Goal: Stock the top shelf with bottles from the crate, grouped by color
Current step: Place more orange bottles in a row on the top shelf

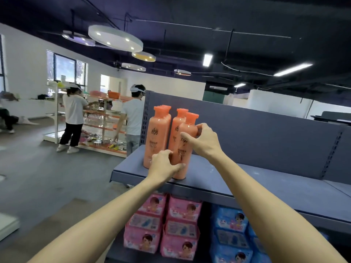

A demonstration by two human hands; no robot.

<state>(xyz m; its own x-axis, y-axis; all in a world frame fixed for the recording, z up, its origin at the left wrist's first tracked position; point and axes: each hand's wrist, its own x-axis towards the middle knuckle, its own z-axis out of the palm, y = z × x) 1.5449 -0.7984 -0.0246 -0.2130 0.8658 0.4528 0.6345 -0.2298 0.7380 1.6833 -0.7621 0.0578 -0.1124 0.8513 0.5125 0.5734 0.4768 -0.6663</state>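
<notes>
Together both hands [204, 141] grip a smooth, orange bottle [183, 149].

Centre of the frame: orange bottles [157, 137] with matching orange caps on a slate-blue top shelf [247, 179]. Lower centre, pink packs [163, 224] printed with cartoon faces; lower right, blue packs [231, 232] likewise.

front bottle [185, 147]: orange, upright on top shelf [256, 185], near front edge
right hand [204, 140]: grips its upper body
left hand [164, 165]: curled round its lower part
other orange bottles [157, 137]: upright just behind, left end of shelf
below: pink packs [180, 224], blue packs [230, 236]
</notes>
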